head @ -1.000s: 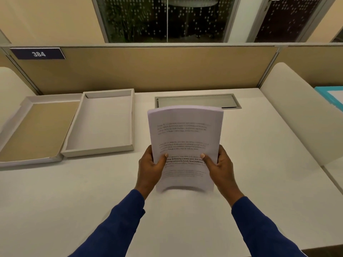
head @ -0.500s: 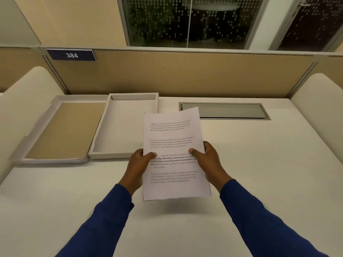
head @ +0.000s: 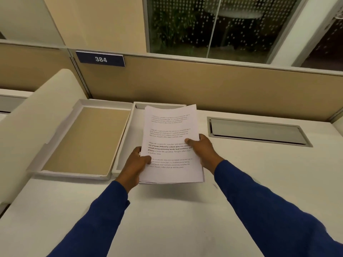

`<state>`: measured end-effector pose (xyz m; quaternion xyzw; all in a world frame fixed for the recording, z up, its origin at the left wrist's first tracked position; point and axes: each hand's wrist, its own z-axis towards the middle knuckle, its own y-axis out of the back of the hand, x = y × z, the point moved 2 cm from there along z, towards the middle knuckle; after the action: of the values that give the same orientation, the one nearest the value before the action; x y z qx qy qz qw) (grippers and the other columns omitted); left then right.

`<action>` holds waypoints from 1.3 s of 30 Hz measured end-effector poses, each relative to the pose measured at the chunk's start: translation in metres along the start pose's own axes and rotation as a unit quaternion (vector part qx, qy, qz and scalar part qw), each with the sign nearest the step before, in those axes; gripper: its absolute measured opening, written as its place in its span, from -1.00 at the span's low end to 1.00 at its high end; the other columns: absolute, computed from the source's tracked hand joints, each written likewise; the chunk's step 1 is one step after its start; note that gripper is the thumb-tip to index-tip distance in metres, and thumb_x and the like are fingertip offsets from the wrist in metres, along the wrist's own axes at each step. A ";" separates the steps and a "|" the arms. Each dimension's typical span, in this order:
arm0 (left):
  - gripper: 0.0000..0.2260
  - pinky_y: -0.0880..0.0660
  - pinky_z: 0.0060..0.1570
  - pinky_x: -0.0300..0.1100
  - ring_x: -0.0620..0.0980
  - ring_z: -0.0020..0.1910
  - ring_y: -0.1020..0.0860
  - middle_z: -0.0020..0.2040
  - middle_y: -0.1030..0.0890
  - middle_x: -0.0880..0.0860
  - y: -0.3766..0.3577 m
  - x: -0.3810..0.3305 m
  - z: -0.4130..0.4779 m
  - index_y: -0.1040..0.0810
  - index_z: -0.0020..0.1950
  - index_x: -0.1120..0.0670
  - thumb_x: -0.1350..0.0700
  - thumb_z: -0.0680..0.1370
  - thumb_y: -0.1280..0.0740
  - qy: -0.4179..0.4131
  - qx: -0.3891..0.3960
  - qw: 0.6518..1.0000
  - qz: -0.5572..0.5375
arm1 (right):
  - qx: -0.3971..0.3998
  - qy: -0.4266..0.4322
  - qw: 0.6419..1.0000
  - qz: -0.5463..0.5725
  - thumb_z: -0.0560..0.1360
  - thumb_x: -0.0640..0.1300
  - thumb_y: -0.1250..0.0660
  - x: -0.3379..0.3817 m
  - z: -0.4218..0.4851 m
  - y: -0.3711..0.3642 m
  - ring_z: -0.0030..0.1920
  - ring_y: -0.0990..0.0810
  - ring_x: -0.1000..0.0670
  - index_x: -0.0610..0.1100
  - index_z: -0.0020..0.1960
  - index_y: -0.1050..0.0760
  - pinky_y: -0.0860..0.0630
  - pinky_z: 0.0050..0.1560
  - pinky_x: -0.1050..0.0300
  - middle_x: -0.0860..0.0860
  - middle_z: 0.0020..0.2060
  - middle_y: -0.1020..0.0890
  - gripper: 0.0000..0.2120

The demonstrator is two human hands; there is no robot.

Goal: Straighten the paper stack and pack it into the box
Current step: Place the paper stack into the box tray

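Note:
A white paper stack (head: 169, 127) with printed text hangs above the desk, held on both long sides. My left hand (head: 136, 163) grips its left edge with the thumb on top. My right hand (head: 200, 147) grips its right edge. The stack hovers over the right part of a shallow white box (head: 128, 141), hiding most of the box's floor. Its near end reaches past the box's front wall over the desk. To the left of the box lies its lid (head: 83, 140), inside up, with a brown cardboard floor.
The white desk (head: 241, 182) has a grey cable hatch (head: 258, 131) at the back right. A tan partition (head: 204, 84) with a "384" plate (head: 100, 59) runs along the back. A cream curved divider (head: 33, 115) stands at the left.
Both hands have carried the paper stack left and away from me, from in front of the box to over it. The stack has tipped from upright to nearly flat.

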<state>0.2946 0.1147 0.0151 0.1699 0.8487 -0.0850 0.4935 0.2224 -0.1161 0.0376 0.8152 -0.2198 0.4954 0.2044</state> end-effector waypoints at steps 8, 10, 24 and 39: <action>-0.59 -0.58 -0.31 -0.16 0.06 -0.08 -0.63 0.02 -0.64 0.01 0.029 -0.034 0.077 -0.44 0.23 0.03 0.39 0.47 -0.28 0.006 -0.007 0.998 0.068 | 0.024 -0.023 0.999 -0.036 0.61 -0.22 -0.31 0.018 0.068 -0.056 -0.02 -0.69 -0.11 -0.05 0.15 -0.52 -0.66 -0.01 -0.03 -0.07 0.06 -0.68 -0.86; -0.59 -0.61 -0.22 -0.09 0.11 -0.05 -0.63 0.02 -0.64 0.03 0.034 -0.032 0.091 -0.44 0.24 0.04 0.40 0.47 -0.27 0.020 -0.012 0.996 0.081 | 0.014 -0.029 0.999 -0.043 0.60 -0.24 -0.32 0.013 0.080 -0.067 0.02 -0.69 -0.14 -0.08 0.14 -0.54 -0.67 0.06 -0.09 -0.10 0.08 -0.68 -0.85; -0.72 -0.47 -0.25 -0.20 0.00 -0.06 -0.56 0.13 -0.58 0.07 0.037 -0.006 0.108 -0.41 0.22 0.11 0.14 0.55 -0.36 -0.038 -0.081 0.946 0.313 | -0.048 -0.020 0.989 -0.138 0.53 -0.14 -0.37 -0.016 0.099 -0.094 -0.17 -0.52 0.16 -0.07 0.44 -0.19 -0.41 -0.44 0.34 0.06 0.07 -0.57 -0.44; -0.37 -0.48 0.02 -0.10 0.15 0.23 -0.52 0.32 -0.42 0.20 0.030 -0.001 0.096 -0.41 0.39 0.22 -0.23 0.54 -0.38 -0.042 -0.113 0.905 0.407 | -0.045 0.017 0.944 -0.326 0.52 0.00 -0.41 -0.009 0.093 -0.099 0.00 -0.43 -0.03 -0.17 0.45 -0.18 -0.44 -0.15 0.10 -0.14 0.31 -0.45 -0.36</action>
<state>0.3839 0.1119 -0.0314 0.4400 0.6883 0.2132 0.5359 0.3411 -0.0852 -0.0218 0.8236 0.0393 0.4052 0.3948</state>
